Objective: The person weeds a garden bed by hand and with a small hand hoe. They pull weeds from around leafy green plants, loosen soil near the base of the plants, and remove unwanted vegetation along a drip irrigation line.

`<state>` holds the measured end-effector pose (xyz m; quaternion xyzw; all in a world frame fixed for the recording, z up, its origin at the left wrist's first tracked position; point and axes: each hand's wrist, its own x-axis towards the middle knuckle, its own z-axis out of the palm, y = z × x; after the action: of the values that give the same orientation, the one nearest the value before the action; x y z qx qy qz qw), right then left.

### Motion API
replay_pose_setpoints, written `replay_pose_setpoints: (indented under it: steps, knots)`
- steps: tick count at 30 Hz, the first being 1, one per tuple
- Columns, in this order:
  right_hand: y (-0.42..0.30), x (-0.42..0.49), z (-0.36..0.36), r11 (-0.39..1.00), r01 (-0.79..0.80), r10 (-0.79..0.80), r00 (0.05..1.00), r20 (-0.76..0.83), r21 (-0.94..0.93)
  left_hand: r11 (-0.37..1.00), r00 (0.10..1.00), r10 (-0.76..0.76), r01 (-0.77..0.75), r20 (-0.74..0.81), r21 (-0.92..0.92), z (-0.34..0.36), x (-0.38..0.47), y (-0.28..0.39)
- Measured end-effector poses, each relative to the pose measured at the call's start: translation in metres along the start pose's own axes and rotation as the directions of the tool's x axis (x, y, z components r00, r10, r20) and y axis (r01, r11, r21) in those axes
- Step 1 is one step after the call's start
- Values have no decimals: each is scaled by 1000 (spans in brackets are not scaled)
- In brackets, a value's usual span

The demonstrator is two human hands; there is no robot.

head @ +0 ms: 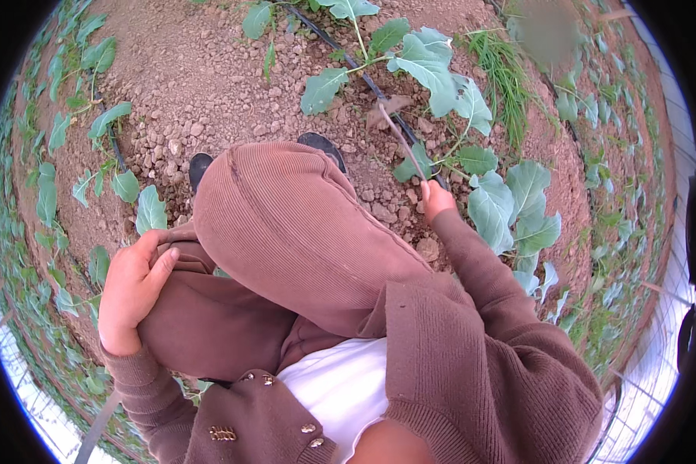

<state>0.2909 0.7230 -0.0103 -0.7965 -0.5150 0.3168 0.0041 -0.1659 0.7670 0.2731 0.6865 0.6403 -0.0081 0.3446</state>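
Note:
My right hand [437, 200] grips the handle end of a thin hand hoe [404, 142]. The tool reaches up and left across a black drip irrigation line, and its dusty blade [390, 111] rests at the soil beside that line. Broad-leaved brassica plants [426, 64] grow around the tool, and another leafy plant [490, 209] stands just right of my right hand. My left hand [129, 287] lies on my left knee over the brown trousers, thumb apart from the fingers, whose tips are partly hidden.
Black drip lines [113, 136] run along the plant rows on both sides. A tuft of grass [501, 75] grows to the upper right. Cloddy bare soil [180, 75] lies ahead of my dark shoes [325, 148]. Pale greenhouse sheeting [644, 377] shows at the rim.

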Motion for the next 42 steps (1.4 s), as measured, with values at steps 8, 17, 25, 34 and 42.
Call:
replay_pose_setpoints:
  steps: [8, 17, 25, 34, 42]
  knots:
    - [-2, 12, 6, 989, 146, -144, 987, 69, -20, 999, 1000, -11, 11, -7, 41, 1, 0, -2]
    - [-114, 92, 34, 975, 213, -199, 963, 183, -60, 996, 997, -83, 83, -6, -41, 1, 4, -6]
    - [-38, 91, 55, 996, 15, 3, 981, 196, -91, 991, 989, -136, 136, 54, -6, -6, 11, 3]
    - [43, -16, 6, 968, -172, 201, 968, 154, -181, 997, 997, -73, 72, 11, 28, 1, 3, 6]
    - [61, -49, 2, 984, -83, 108, 982, 153, -161, 993, 994, -110, 110, -3, 41, 0, -12, -7]
